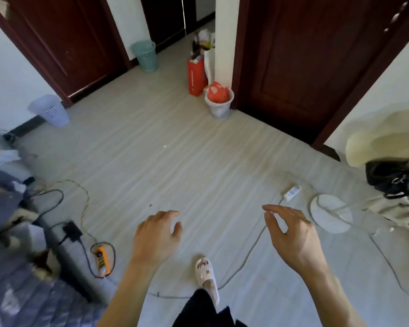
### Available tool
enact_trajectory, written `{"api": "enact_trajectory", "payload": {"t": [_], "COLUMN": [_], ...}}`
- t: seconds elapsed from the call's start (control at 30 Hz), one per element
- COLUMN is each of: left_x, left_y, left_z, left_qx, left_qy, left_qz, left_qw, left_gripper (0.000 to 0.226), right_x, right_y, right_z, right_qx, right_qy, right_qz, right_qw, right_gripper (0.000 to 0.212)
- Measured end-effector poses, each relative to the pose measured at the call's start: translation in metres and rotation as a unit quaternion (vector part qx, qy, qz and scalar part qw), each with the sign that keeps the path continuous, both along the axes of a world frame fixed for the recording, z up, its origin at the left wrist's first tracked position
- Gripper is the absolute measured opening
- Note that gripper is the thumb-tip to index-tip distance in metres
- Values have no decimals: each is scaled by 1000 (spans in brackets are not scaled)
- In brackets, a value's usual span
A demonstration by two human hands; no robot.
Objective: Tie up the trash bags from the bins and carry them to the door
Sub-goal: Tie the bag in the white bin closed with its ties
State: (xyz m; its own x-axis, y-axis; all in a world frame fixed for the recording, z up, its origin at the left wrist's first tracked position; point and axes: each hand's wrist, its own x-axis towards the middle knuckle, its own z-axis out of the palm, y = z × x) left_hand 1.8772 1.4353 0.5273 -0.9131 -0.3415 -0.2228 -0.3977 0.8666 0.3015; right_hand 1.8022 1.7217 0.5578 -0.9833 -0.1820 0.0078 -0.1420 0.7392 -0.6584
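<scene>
- Far, by the white pillar (223, 38), a white bin (219, 105) holds a red trash bag (217, 93); a red box (196, 75) stands just behind.
- Teal bin (145, 55) far; pale bin (50, 110) left, contents unseen.
- Left hand (155, 234) and right hand (291, 230) open, empty, near.
- Bare floor (175, 156) between; cables at both sides.

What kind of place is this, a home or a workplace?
Most likely a room in a home. Dark wooden doors open off it, small plastic waste bins stand along the walls, and a quilted bed cover and a house slipper are in view.
</scene>
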Motion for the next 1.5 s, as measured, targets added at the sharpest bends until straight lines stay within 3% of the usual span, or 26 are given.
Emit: {"api": "enact_trajectory", "payload": {"t": [0.53,0.8,1.1,1.33,1.5], "left_x": [-442,-628,-856,-1041,-1126], "left_y": [-135,-173,-223,-277,-291], "left_z": [3,5,-22,-38,-62], "left_qx": [-47,-23,2,-34,-44], "left_qy": [-22,-47,-60,-91,-125], "left_qz": [-37,-6,-27,-91,-128], "left_qw": [998,999,998,991,983], "left_gripper": [40,40,39,41,42], "right_x": [-418,-630,-842,-998,-1082], "right_y": [-132,-173,-233,-282,-305], "right_z": [-8,-7,-36,-60,-82], "right_qx": [-6,10,32,68,102], "right_qy": [6,3,-8,-78,-134], "right_qz": [-20,22,1,20,55], "right_qw": [1000,1000,999,994,984], "right_gripper": [20,20,20,23,28]}}
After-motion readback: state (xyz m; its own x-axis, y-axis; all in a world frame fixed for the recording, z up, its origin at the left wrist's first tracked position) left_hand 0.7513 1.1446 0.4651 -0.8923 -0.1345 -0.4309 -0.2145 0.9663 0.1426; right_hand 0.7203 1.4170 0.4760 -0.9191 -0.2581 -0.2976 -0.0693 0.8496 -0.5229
